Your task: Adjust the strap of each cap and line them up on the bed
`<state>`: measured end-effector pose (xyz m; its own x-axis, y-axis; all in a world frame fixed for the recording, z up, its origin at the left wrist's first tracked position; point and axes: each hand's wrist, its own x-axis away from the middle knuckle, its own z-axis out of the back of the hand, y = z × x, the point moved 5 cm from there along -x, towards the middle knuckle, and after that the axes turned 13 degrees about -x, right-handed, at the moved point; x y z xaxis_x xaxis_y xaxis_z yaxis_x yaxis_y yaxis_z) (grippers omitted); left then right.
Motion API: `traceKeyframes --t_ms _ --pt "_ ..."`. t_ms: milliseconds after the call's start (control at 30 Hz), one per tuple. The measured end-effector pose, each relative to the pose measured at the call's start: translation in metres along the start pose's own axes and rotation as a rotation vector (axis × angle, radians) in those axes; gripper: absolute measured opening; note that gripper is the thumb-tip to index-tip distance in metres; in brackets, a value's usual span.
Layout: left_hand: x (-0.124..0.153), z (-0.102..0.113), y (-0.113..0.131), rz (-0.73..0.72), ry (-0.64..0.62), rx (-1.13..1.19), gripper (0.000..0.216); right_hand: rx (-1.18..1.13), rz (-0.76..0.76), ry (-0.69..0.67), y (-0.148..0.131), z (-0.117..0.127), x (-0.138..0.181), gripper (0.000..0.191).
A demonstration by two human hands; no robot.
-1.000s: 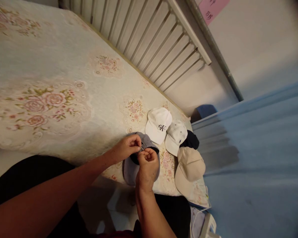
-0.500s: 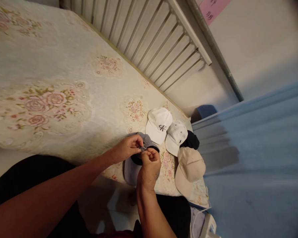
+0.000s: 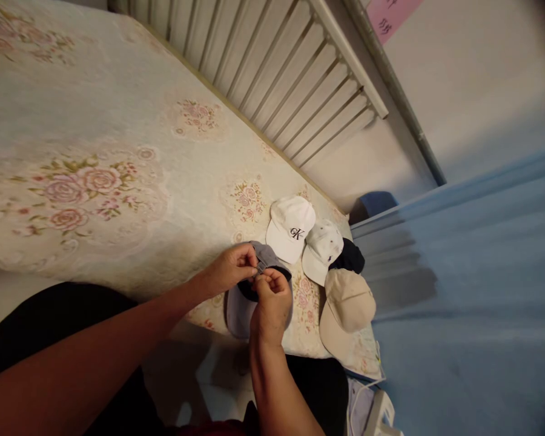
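Note:
A grey cap point(image 3: 241, 313) lies at the table's near edge, its dark inside partly showing and its brim toward me. Over its back opening my left hand point(image 3: 234, 265) pinches at the strap point(image 3: 262, 265), thumb and index finger together. From the near side my right hand point(image 3: 272, 297) pinches the same strap close to the left fingertips. The fingers hide most of the strap and its buckle. Just beyond my right hand stands a white cap with black letters point(image 3: 293, 229).
Right of the lettered cap sit another white cap point(image 3: 321, 248), a black cap point(image 3: 352, 257) and a beige cap point(image 3: 349, 303). A flowered cloth point(image 3: 186, 200) covers the table. A metal rail point(image 3: 272, 72) runs along the back; a blue curtain point(image 3: 472, 290) hangs at the right.
Both hands have shifted slightly left, their fingertips still close together. More of the grey strap shows between them. The other caps have not moved.

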<state>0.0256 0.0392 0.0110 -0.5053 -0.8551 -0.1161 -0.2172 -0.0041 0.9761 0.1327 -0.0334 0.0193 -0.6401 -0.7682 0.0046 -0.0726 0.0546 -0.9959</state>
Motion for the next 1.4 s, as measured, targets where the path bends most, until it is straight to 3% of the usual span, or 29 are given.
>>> traceKeyframes --t_ms 367,533,667,967,1067,1267,1400 --pt "0.001 -0.002 0.0 -0.005 -0.012 0.023 0.013 0.043 0.002 -0.069 -0.012 -0.005 0.002 0.017" --pt "0.001 -0.002 0.001 -0.005 -0.023 -0.003 0.013 0.247 0.217 -0.095 -0.032 0.002 0.002 0.014" --pt "0.001 -0.003 0.002 -0.004 -0.047 -0.012 0.011 0.453 0.331 -0.263 -0.045 -0.001 0.0 0.015" --pt "0.001 -0.008 -0.008 -0.043 -0.105 -0.065 0.007 0.426 -0.008 -0.416 -0.041 -0.001 -0.015 0.015" --pt "0.001 -0.009 -0.011 -0.083 -0.125 -0.172 0.007 0.466 -0.032 -0.499 -0.045 -0.004 -0.018 0.012" --pt "0.003 -0.008 -0.007 -0.115 -0.132 -0.304 0.008 0.617 0.071 -0.648 -0.05 -0.006 -0.02 0.013" --pt "0.004 -0.01 -0.003 -0.127 -0.182 -0.305 0.008 0.516 -0.049 -0.733 -0.044 -0.003 -0.02 0.013"
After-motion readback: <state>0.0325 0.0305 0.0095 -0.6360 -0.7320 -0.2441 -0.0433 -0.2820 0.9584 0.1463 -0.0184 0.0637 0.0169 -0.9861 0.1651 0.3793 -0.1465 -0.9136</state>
